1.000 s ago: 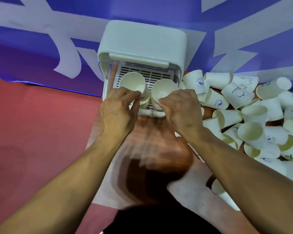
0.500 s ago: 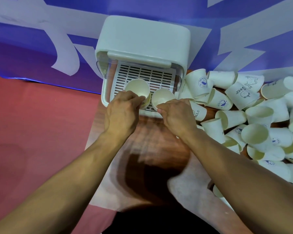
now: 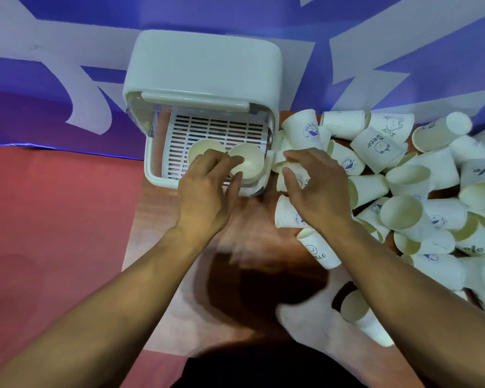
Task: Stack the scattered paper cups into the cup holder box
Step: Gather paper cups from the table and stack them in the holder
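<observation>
Dim bluish light; blurred foreground

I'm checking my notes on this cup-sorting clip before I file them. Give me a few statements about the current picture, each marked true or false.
1. Two cup stacks stand open side up in the cup holder box. True: the left stack and the right stack sit side by side on its slatted tray.
2. The right hand is inside the box. False: it hovers open over the loose cups just right of the box.
3. The left hand is at the box's front, at the stacks. True.
4. The loose cups lie left of the box. False: they lie to its right.
5. The box lid is shut. False: it is raised, the tray exposed.
</observation>
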Tool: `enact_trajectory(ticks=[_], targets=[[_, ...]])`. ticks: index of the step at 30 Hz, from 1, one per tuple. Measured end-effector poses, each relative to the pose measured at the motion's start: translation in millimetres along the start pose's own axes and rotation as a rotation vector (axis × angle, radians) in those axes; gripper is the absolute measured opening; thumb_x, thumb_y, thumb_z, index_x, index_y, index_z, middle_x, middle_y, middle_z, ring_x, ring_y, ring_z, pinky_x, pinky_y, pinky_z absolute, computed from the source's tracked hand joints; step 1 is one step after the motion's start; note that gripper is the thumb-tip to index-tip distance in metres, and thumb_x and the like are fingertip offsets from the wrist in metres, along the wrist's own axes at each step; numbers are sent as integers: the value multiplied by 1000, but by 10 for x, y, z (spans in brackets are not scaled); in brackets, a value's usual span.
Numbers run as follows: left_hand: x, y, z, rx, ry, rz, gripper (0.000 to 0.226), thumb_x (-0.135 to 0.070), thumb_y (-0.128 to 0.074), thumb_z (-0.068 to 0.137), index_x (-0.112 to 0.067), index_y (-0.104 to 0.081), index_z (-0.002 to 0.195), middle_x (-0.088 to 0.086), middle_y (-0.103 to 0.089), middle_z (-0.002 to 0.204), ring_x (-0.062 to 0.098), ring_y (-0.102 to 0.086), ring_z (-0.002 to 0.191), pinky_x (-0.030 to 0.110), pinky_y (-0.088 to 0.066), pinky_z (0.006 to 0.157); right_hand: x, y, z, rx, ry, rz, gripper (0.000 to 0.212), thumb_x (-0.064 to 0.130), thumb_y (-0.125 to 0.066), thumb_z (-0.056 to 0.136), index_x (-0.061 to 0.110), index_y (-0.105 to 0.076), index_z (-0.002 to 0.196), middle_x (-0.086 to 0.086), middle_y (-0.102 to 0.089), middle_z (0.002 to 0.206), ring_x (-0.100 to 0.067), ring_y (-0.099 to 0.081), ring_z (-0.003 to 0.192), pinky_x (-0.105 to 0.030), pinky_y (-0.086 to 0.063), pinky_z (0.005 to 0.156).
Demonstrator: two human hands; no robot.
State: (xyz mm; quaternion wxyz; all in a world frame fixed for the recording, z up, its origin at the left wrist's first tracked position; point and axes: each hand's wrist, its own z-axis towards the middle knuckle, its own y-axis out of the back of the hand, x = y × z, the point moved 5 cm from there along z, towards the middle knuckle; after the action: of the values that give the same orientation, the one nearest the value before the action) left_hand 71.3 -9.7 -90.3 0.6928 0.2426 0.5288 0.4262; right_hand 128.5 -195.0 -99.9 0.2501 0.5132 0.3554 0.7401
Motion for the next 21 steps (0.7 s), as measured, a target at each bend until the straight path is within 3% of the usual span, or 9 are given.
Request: enact_trajectory(ticks=[5, 8, 11, 15, 21], targets=[[-645, -354, 331, 132, -13, -135, 24, -25, -64, 89, -18, -69, 112, 1, -62, 109, 19, -64, 77, 36, -52, 66, -716, 503, 88, -108, -281, -157, 34, 26, -63, 85, 14, -61, 117, -6, -62, 115, -25, -59, 103, -32, -44, 86], [-860, -708, 592, 247, 82, -80, 33, -28, -62, 92, -22, -61, 124, 2, -54, 126, 22, -64, 88, 40, -53, 79, -1128, 778, 103, -224, -554, -139, 43, 30, -65, 85, 12, -53, 122, -9, -55, 122, -25, -55, 107, -30, -40, 88], [-941, -1004, 860, 307, 145, 11, 39, -25, -58, 95, -20, -51, 133, 4, -44, 136, 26, -60, 105, 37, -50, 88, -1399, 832, 65, -231, -730, -124, 50, 31, -68, 84, 7, -47, 123, -14, -50, 125, -30, -51, 112, -33, -40, 87], [-864, -1337, 1116, 371, 231, 125, 44, -20, -59, 94, -17, -41, 135, 10, -40, 137, 31, -55, 112, 36, -46, 87, -1564, 721, 63, -159, -808, -109, 53, 31, -68, 85, 5, -43, 124, -16, -49, 126, -33, -50, 115, -39, -42, 90], [-735, -1607, 1188, 435, 262, 221, 45, -15, -62, 90, -15, -40, 130, 13, -52, 125, 37, -58, 104, 43, -45, 87, -1646, 650, 137, -124, -816, -51, 45, 25, -67, 87, 6, -45, 120, -12, -61, 115, -33, -56, 110, -35, -41, 87]])
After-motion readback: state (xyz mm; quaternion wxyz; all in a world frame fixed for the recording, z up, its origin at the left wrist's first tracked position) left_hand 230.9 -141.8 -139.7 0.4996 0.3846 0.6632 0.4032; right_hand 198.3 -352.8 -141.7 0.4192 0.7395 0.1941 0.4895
